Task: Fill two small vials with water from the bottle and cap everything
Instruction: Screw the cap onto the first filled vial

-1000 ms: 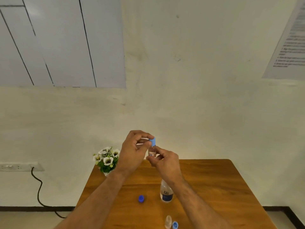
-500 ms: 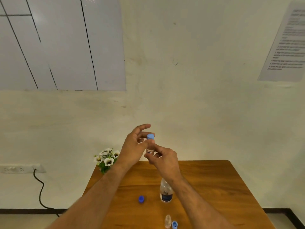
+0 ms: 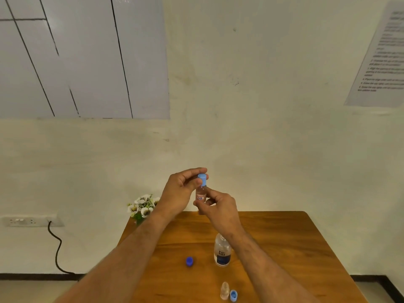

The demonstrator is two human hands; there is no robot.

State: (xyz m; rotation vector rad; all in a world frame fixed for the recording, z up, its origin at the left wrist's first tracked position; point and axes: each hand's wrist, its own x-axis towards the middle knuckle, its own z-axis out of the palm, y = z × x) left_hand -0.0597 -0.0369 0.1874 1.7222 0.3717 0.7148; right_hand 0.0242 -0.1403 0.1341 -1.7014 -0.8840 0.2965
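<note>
One small clear labelled vial [image 3: 201,194] held mid-air above wooden table [image 3: 284,241]; right hand [image 3: 220,209] pinches body, left hand [image 3: 182,190] pinches light-blue cap [image 3: 202,179]. Risk: cross-threading, leak. Open water bottle [image 3: 222,251] under right forearm, tip hazard.

A wooden table [image 3: 284,248] is standing against a cream wall [image 3: 262,138]. A grey panel [image 3: 83,62] is hanging at far left, a printed sheet [image 3: 380,62] at far right. A black cable [image 3: 57,248] is dangling from a socket strip [image 3: 28,220].
</note>
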